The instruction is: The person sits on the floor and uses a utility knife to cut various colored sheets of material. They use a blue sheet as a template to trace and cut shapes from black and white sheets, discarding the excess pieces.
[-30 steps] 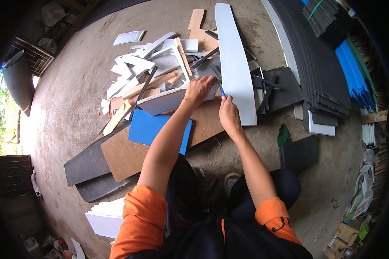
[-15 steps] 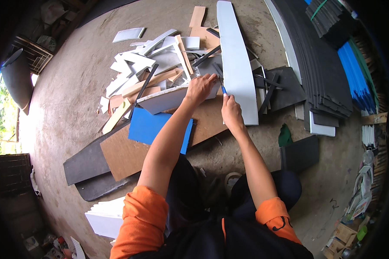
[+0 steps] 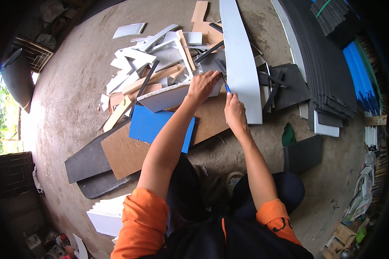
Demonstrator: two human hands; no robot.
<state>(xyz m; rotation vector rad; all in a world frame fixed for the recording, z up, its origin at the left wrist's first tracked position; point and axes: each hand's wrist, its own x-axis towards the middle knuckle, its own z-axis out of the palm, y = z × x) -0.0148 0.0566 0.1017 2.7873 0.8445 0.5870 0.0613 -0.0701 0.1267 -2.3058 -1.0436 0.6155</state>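
Observation:
My right hand (image 3: 236,113) is closed around a blue-handled cutter knife (image 3: 227,88), whose slim dark end points away from me. Just left of it, my left hand (image 3: 203,87) curls its fingers over the rough top edge of a pale grey-white panel (image 3: 164,98), which stands tilted in front of the scrap heap. What lies under those fingertips is hidden. A long white board (image 3: 244,64) runs away from me to the right of the knife. Beneath the panel are a blue sheet (image 3: 160,127) and a brown board (image 3: 125,149).
Beyond my hands spreads a heap of white and tan offcuts (image 3: 134,64). Long dark sheets (image 3: 333,77) are stacked at the right, with blue sheets (image 3: 363,77) behind. Dark boards (image 3: 88,159) lie at the left, a white stack (image 3: 106,218) by my left sleeve, a green cloth (image 3: 288,135) nearer right.
The knife and my right hand have shifted slightly right of my left hand, leaving a small gap. My left hand stays on the panel's edge. The whole view has moved a little.

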